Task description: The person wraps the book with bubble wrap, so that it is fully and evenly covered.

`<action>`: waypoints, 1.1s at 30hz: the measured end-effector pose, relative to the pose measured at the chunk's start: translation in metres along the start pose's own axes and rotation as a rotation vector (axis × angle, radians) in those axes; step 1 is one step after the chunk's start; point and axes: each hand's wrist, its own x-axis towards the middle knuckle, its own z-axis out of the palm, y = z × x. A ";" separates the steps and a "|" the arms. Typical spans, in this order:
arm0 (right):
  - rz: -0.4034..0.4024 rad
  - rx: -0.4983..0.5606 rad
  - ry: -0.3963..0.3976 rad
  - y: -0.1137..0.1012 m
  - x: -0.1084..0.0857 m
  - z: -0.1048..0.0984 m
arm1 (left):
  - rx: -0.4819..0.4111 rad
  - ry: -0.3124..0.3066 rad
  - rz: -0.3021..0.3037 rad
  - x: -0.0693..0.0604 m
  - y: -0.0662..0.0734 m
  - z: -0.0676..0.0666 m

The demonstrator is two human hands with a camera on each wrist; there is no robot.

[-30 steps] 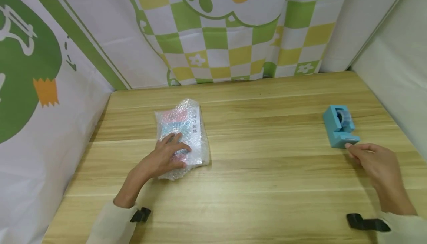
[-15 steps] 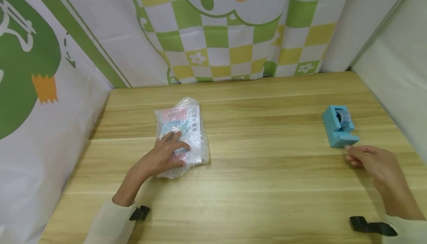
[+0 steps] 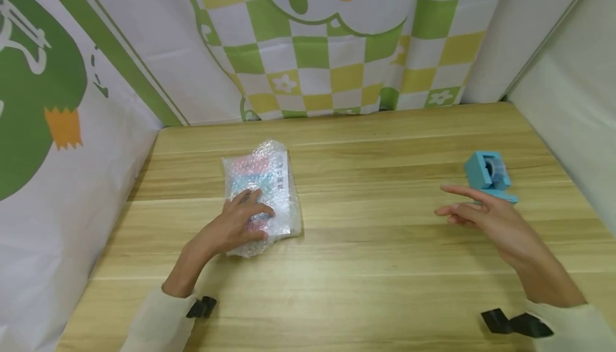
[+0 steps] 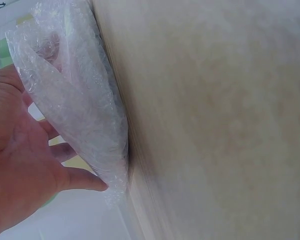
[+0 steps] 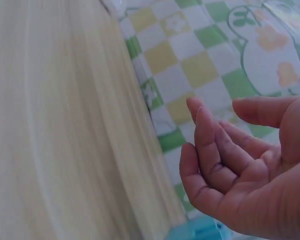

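Observation:
A flat packet in clear bubble wrap, showing pink, blue and white printed parts through the wrap, lies on the left of the wooden table. My left hand rests on its lower part with fingers spread; in the left wrist view the thumb touches the wrap's near edge. A blue tape dispenser with a clear roll stands at the right. In front of it hovers my right hand, hiding its lower part. The right wrist view shows that hand's fingers loosely bent and the thumb apart; no held thing is visible.
The wooden table runs back to a curtain with green and yellow checks. A white sheet with a green print closes the left side, and a pale wall the right.
My right hand has moved left from the dispenser's front, and its pinched index finger and thumb have parted. The left hand and the packet stay in place.

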 end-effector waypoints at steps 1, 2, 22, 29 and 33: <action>-0.011 0.001 -0.014 -0.003 0.004 0.005 | -0.002 0.002 0.000 0.000 0.000 0.000; -0.021 0.010 -0.028 -0.006 0.007 0.009 | -0.001 0.003 0.001 0.000 0.000 0.001; 0.030 0.505 -0.561 -0.042 0.068 0.084 | 0.022 0.035 0.017 -0.001 -0.003 0.004; 0.102 0.565 -0.659 -0.051 0.087 0.117 | 0.025 0.042 0.011 -0.001 -0.003 0.004; 0.165 0.572 -0.688 -0.056 0.099 0.137 | 0.026 0.026 -0.009 -0.002 -0.002 0.004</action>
